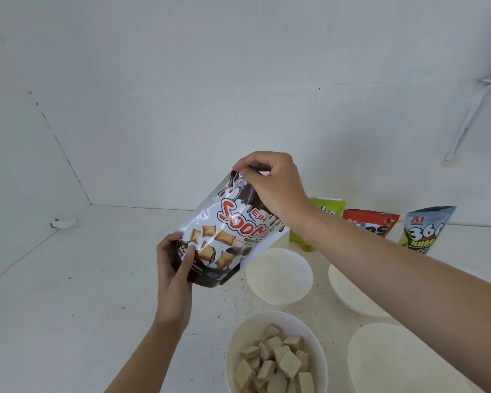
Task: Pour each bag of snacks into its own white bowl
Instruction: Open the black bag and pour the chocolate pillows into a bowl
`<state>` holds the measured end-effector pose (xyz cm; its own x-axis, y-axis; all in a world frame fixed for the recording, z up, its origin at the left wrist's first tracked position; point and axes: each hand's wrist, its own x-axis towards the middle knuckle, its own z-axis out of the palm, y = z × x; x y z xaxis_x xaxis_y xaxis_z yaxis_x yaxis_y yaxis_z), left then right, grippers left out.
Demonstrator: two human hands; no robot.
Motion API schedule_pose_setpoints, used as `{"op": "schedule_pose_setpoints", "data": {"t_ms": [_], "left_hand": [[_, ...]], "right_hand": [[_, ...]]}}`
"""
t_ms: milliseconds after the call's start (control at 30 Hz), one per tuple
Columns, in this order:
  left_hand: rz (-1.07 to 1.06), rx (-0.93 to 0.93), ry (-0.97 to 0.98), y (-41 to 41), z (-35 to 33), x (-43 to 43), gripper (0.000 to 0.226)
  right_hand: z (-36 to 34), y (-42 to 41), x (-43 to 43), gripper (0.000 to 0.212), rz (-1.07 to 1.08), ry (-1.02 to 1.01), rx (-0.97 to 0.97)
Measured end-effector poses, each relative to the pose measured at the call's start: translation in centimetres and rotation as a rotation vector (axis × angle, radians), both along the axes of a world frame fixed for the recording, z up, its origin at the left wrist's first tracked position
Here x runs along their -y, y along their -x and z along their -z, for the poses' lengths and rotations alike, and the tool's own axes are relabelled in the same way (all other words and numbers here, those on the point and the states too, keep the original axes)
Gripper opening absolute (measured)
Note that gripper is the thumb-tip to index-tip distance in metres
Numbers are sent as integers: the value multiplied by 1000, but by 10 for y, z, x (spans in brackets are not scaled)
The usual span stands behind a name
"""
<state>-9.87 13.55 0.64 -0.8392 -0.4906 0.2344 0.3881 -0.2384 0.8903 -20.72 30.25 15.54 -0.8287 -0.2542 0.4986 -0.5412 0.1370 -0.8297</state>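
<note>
Snack bag point(224, 234) slants, top upper right.

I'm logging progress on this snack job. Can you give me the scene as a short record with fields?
held: white and dark brown glossy snack pouch, lifted and tilted
left hand: grips its bottom
right hand: pinches its top corner
filled: one round white bowl of beige square snacks
empty: three white bowls
waiting: green bag, red bag, grey bag, upright at the back
</note>
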Motion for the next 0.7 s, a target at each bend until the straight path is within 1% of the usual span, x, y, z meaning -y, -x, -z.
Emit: {"op": "schedule_pose_setpoints", "data": {"t_ms": [100, 200, 333, 433, 533, 700], "left_hand": [[35, 56, -63, 4, -5, 6, 25], [73, 90, -93, 5, -11, 14, 22], [85, 111, -114, 8, -17, 25, 20], [77, 112, -70, 13, -21, 34, 19], [60, 116, -10, 18, -26, 46, 25], [42, 153, 195, 26, -34, 69, 35]], "right_hand": [[2, 3, -7, 18, -19, -82, -47], [3, 8, -15, 15, -55, -147, -80], [6, 12, -21, 16, -166, -141, 43], [14, 17, -21, 17, -150, -110, 86], [20, 25, -21, 18, -105, -81, 107], [37, 33, -22, 18, -134, -50, 187]]}}
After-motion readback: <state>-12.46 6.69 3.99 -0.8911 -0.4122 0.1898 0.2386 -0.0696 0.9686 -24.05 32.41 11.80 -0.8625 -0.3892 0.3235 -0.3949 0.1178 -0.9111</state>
